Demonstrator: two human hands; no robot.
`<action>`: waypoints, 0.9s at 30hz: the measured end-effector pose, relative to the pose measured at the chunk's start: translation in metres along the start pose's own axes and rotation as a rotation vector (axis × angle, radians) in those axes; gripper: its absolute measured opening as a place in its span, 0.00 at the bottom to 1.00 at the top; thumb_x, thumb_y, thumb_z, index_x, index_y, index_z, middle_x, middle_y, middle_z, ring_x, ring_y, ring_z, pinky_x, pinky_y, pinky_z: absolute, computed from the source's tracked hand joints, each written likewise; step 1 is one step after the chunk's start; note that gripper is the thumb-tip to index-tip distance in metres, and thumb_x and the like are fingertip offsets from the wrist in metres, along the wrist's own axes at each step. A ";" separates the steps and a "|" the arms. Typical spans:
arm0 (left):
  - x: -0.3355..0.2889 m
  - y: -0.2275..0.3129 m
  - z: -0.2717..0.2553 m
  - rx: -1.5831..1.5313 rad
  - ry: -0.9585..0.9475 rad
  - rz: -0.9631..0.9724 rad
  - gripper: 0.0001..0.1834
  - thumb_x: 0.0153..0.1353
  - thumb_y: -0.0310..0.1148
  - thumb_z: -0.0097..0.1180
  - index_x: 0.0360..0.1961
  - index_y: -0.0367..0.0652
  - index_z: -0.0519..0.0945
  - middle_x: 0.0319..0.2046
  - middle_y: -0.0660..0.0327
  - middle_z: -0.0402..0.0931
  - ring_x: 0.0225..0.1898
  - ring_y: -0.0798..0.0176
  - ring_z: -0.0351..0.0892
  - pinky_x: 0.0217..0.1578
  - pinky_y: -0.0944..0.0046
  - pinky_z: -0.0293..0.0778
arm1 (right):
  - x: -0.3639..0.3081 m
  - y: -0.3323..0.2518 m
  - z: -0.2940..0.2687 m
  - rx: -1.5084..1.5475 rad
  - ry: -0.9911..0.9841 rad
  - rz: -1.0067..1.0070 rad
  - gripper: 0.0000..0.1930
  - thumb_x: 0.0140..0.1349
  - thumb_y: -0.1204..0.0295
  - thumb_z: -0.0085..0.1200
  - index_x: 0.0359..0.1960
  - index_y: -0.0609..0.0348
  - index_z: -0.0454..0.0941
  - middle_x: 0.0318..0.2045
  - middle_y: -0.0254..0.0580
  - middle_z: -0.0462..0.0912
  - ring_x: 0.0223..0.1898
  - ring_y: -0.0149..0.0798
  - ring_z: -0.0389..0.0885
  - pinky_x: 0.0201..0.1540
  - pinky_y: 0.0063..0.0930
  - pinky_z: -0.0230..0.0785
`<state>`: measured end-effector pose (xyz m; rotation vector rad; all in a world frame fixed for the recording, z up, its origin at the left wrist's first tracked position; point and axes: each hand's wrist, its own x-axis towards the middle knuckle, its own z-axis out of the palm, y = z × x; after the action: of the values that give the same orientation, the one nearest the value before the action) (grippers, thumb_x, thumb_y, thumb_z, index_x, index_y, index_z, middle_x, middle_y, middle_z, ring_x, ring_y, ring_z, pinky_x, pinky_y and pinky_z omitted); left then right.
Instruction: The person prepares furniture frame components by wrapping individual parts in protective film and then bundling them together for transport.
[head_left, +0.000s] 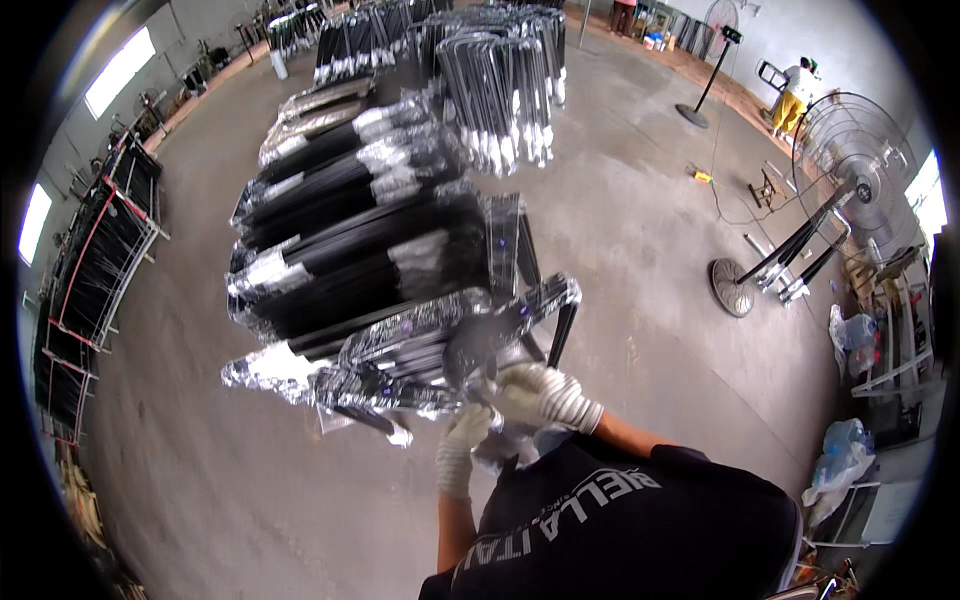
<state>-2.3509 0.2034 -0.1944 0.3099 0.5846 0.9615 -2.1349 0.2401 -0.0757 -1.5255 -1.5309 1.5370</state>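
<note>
Both my hands wear pale knitted gloves and work close together at the near end of a bundle of black metal frames point(400, 335) partly wrapped in shiny clear film. My left hand point(463, 440) is closed, its fingertips pinching crumpled plastic film point(505, 447). Beside and slightly beyond it, my right hand point(540, 390) curls its fingers around the same film; motion blurs its fingertips. A dark grey blurred shape point(475, 345) lies just ahead of the hands, its kind unclear. From the bundle's right corner a wrapped arm point(545, 305) sticks out, with a black leg below it.
More wrapped black frames point(350, 190) lie in a row beyond, with upright stacks point(495, 90) behind. Loaded racks point(100, 270) line the left wall. To the right stand a pedestal fan point(855, 185) and a round base point(732, 287). Another person point(793, 95) works by the far wall.
</note>
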 end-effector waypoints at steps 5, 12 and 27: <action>-0.010 0.019 0.027 0.128 0.180 0.016 0.17 0.61 0.33 0.46 0.48 0.34 0.72 0.43 0.50 0.76 0.43 0.57 0.78 0.38 0.67 0.75 | -0.049 -0.085 -0.002 -0.209 0.176 -0.088 0.14 0.58 0.60 0.50 0.41 0.52 0.77 0.33 0.42 0.82 0.36 0.38 0.81 0.41 0.27 0.71; -0.014 0.038 0.076 0.259 0.290 0.061 0.19 0.53 0.40 0.60 0.43 0.40 0.76 0.38 0.57 0.78 0.38 0.63 0.78 0.34 0.70 0.73 | -0.035 -0.091 -0.004 -0.448 -0.051 -0.219 0.16 0.56 0.58 0.47 0.37 0.56 0.76 0.32 0.47 0.80 0.36 0.48 0.78 0.41 0.36 0.69; 0.070 -0.121 0.132 -0.248 -0.044 0.053 0.18 0.55 0.38 0.57 0.44 0.40 0.75 0.39 0.59 0.77 0.38 0.62 0.77 0.39 0.68 0.73 | -0.076 -0.079 -0.095 -0.557 -0.218 -0.448 0.11 0.52 0.62 0.50 0.29 0.55 0.77 0.23 0.47 0.79 0.30 0.50 0.78 0.34 0.39 0.69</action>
<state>-2.1601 0.1975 -0.1707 0.1249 0.4126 1.0637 -2.0579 0.2265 0.0460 -1.1664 -2.3795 1.0920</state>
